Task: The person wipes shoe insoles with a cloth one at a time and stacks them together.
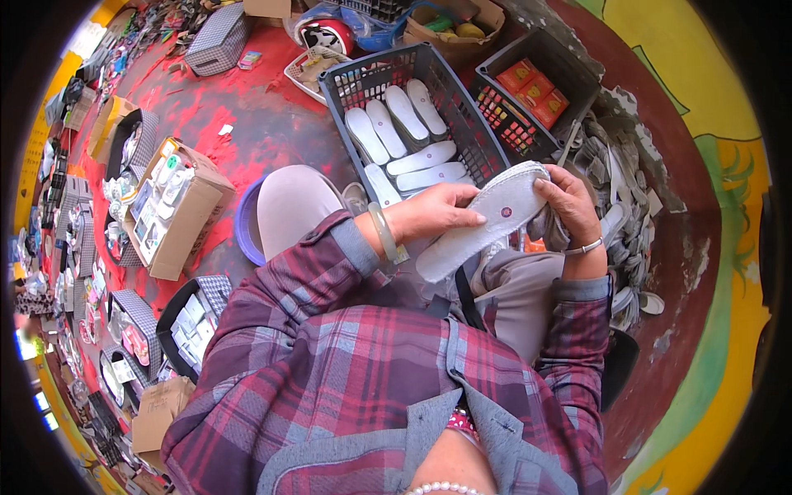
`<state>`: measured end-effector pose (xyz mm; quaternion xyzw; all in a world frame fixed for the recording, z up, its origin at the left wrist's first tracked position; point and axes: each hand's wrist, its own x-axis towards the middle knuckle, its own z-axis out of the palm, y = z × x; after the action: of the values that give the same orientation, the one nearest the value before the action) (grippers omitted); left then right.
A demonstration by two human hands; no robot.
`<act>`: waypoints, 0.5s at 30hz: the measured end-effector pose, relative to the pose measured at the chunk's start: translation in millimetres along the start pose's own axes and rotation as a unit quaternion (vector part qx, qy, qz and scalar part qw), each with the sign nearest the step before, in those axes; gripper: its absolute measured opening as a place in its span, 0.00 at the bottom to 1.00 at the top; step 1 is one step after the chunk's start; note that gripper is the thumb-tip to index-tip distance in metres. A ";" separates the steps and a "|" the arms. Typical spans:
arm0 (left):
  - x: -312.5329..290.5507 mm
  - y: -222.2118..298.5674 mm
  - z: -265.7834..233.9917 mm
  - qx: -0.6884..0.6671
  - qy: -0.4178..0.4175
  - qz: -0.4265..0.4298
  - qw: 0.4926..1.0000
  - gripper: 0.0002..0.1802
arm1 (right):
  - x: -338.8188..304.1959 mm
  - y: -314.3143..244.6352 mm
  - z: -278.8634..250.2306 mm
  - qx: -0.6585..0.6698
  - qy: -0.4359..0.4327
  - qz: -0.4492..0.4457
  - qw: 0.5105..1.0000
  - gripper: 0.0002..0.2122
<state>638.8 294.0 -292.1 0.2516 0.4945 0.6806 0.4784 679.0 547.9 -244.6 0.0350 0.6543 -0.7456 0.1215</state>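
Note:
A white insole (487, 219) with a small round red mark is held up at a slant in front of my lap. My left hand (436, 211) grips its left edge, thumb lying on top. At the far right end, the fingers of my right hand (571, 205) close around the rim. Some greyish-brown fabric (548, 229) hangs beneath my right hand; whether it is held too is unclear. Just beyond, a dark plastic crate (462, 91) contains several similar white insoles (402, 115) in rows and stacks.
Right of the crate stands another dark crate (569, 70) with orange-red boxes (535, 92). Greyish insoles or shoe parts (623, 223) pile against the wall. A cardboard box (206, 202) of packaged goods sits left, near a purple basin (247, 223). A red helmet (327, 37) lies behind.

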 end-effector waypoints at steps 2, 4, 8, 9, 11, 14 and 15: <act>12.4 -2.1 -18.2 -0.004 0.069 0.010 0.998 0.20 | 15.1 6.0 -5.8 -0.065 0.091 -0.055 0.992 0.17; 28.0 0.5 -47.5 -0.036 0.147 -0.010 0.988 0.19 | 24.8 15.4 -19.1 -0.085 0.168 -0.077 0.979 0.19; 60.0 -6.1 -149.4 -0.207 0.348 -0.012 0.914 0.15 | 21.4 24.4 -29.4 -0.056 0.181 0.005 0.982 0.17; 64.8 -30.7 -200.0 -0.196 0.405 0.001 0.893 0.15 | 22.8 27.6 -29.2 -0.067 0.164 0.007 0.984 0.16; 71.7 -46.4 -242.3 -0.275 0.469 0.054 0.837 0.14 | 24.0 35.7 -37.5 -0.089 0.149 0.012 0.985 0.15; 79.4 -89.5 -301.3 -0.345 0.527 0.052 0.775 0.15 | 26.0 24.7 -17.7 -0.116 0.151 0.038 0.981 0.14; 79.1 -96.1 -304.6 -0.352 0.557 0.035 0.752 0.17 | 25.4 20.7 -8.7 -0.114 0.154 0.055 0.980 0.14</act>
<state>396.1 238.6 -507.3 -0.3410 0.3901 0.8422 0.1492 658.2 550.7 -271.2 0.1712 0.7428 -0.6441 0.0637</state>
